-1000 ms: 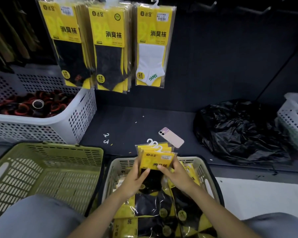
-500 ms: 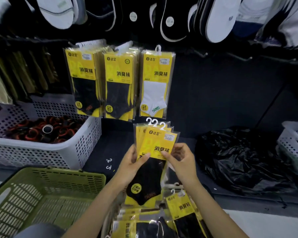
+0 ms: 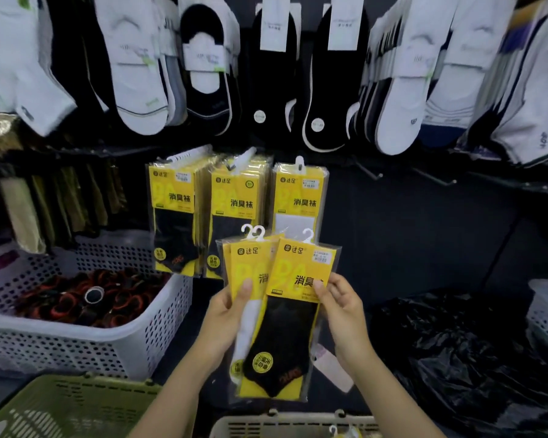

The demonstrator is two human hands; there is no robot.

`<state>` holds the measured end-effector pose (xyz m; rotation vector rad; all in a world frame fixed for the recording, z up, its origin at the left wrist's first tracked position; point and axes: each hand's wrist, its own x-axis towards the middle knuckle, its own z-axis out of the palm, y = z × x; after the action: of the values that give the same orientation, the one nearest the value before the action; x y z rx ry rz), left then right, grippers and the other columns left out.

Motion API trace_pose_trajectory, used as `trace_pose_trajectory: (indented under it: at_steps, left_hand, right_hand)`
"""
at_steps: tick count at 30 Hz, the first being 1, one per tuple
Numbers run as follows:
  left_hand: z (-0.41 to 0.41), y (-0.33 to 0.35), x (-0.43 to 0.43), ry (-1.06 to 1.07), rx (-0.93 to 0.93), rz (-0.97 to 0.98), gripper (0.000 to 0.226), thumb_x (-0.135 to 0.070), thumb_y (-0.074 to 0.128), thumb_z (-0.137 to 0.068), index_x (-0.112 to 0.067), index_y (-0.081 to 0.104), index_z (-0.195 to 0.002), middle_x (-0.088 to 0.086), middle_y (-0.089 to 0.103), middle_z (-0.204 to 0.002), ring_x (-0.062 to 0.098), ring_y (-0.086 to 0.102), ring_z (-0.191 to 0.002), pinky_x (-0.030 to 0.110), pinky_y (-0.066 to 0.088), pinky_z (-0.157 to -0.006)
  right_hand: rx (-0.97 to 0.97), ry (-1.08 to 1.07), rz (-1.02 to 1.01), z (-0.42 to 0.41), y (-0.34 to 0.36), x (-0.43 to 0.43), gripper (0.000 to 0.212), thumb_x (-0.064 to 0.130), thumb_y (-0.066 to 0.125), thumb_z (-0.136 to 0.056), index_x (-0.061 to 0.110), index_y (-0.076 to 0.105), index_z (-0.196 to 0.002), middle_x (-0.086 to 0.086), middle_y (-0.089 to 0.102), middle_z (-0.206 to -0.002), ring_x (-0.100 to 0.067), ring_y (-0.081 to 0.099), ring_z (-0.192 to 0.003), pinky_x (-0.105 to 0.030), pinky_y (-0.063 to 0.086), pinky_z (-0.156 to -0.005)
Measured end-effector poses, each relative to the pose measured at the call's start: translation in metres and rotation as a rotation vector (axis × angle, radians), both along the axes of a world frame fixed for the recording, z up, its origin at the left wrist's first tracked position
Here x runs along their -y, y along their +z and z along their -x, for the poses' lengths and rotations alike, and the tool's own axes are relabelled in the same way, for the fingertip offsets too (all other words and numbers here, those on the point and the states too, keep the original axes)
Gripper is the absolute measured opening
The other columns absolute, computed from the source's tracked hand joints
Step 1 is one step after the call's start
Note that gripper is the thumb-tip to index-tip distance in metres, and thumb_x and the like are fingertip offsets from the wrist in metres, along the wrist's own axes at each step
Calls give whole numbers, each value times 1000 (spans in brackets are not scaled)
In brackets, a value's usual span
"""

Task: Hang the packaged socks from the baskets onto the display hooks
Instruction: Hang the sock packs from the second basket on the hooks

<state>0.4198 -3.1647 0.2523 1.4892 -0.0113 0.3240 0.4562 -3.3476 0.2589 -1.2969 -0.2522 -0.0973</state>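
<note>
Left hand (image 3: 227, 314) grips the fanned sock packs (image 3: 250, 279); right hand (image 3: 339, 306) pinches the front black-sock pack (image 3: 293, 311) (probably separating it) for hanging.

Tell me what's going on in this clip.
A person faces a sock display, holding a fan of yellow packs. The left hand grips the rear packs, one showing a white sock. The right hand pinches the front pack, a black sock, tilted away from the rest. Matching hung packs sit in three rows just behind. None of the held packs is on a hook yet. More packs lie in the basket below.
</note>
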Motion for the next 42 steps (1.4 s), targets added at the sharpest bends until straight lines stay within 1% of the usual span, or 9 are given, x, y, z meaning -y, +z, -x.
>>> trace_pose_trajectory:
  at_steps: [10, 13, 20, 23, 26, 30, 33, 35, 42]
  left_hand:
    - [-30, 52, -55, 254, 126, -32, 41, -66, 53, -76, -27, 66, -72, 1, 56, -74, 17, 52, -69, 29, 43, -64]
    - [-37, 65, -59, 266, 174, -29, 40, -61, 52, -80, -30, 71, -96, 2, 67, -84, 20, 59, -79, 39, 48, -72]
    - [-43, 78, -53, 285, 174, -54, 20, -49, 50, -85, -38, 64, -94, -30, 68, -72, -17, 61, -68, 2, 43, -53]
    - [-44, 78, -51, 280, 180, -55, 17, -51, 50, -83, -42, 60, -93, -35, 67, -78, -20, 60, -74, -1, 42, -55]
    - [-46, 76, -51, 270, 194, -40, 29, -57, 50, -80, -33, 64, -89, -15, 62, -63, -5, 54, -56, 7, 39, -50]
    - [-53, 70, -54, 244, 178, -9, 32, -58, 51, -79, -34, 66, -93, -7, 63, -89, 10, 60, -78, 24, 45, -72]
    - [-54, 72, -51, 252, 159, -13, 30, -53, 51, -84, -35, 65, -103, -18, 72, -88, -4, 66, -83, 16, 49, -73]
    - [-54, 73, -49, 249, 158, -22, 14, -45, 50, -90, -39, 62, -94, -24, 71, -80, -10, 65, -77, 7, 47, -63]
    - [-48, 71, -30, 165, 118, 96, 19, -44, 60, -83, -29, 68, -94, -15, 75, -84, 0, 70, -75, 11, 50, -54]
  right_hand:
    - [100, -191, 33, -62, 71, 3, 9, 19, 57, -94, 21, 63, -99, 11, 75, -87, -3, 70, -83, -15, 54, -67]
    - [118, -200, 60, -81, 88, -2, 9, 18, 57, -94, 21, 63, -99, 6, 75, -89, -6, 71, -86, -23, 55, -78]
    - [69, -143, 126, -113, 85, -24, 9, 15, 55, -95, 19, 64, -97, 2, 73, -91, -16, 70, -92, -32, 54, -85]
    - [34, -211, 122, -129, 83, -32, 8, 15, 58, -94, 14, 64, -98, -4, 72, -96, -20, 69, -95, -36, 54, -88]
    - [-8, -350, 162, -147, 79, -36, 12, 22, 64, -90, 12, 63, -97, -8, 71, -98, -21, 67, -94, -38, 54, -89]
    - [-38, -500, 241, -164, 77, -38, 26, 33, 70, -85, 12, 63, -97, -2, 67, -94, -15, 62, -88, -25, 50, -74]
    - [-58, -581, 249, -168, 74, -35, 28, 34, 69, -85, 10, 61, -96, 3, 61, -89, -17, 61, -88, -17, 42, -61]
    - [-74, -602, 252, -166, 67, -29, 26, 29, 69, -86, 9, 60, -101, -1, 61, -96, -22, 61, -96, -24, 47, -71]
    - [55, -221, 192, -109, 63, -29, 16, 26, 61, -92, 14, 60, -102, -7, 64, -106, -16, 64, -92, -24, 53, -74]
